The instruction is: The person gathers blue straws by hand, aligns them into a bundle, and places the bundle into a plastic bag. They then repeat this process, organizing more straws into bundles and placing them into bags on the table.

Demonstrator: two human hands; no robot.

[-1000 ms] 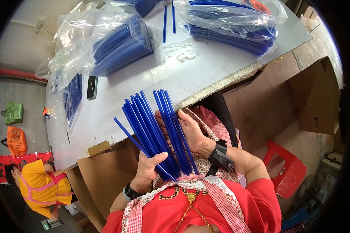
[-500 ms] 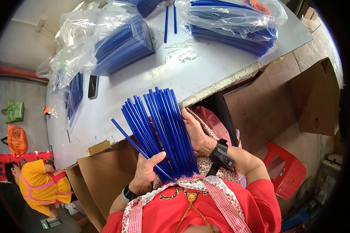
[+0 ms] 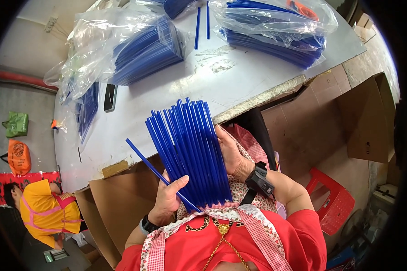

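A flat bundle of long blue plastic tubes (image 3: 190, 151) is held in front of my lap, fanned slightly at the far ends. My left hand (image 3: 168, 196) grips its lower left side, thumb across the front. One single blue tube (image 3: 145, 160) passes under that thumb and slants out to the left, apart from the rest. Round the right edge of the bundle is my right hand (image 3: 229, 151), its fingers mostly hidden behind the tubes. The far ends of the bundle overlap the table edge in view.
On the white table (image 3: 167, 97) lie plastic-bagged blue tubes (image 3: 149, 52), another bagged stack (image 3: 276, 45), two loose tubes (image 3: 197, 28) and a phone (image 3: 110, 97). Cardboard boxes (image 3: 122, 198) stand below its edge. A red stool (image 3: 330, 201) is at right; a person in yellow (image 3: 45, 207) bends at left.
The single tube has swung farther out to the left from the bundle. The gap in the bundle's middle has closed, and the tubes now lie more evenly side by side.
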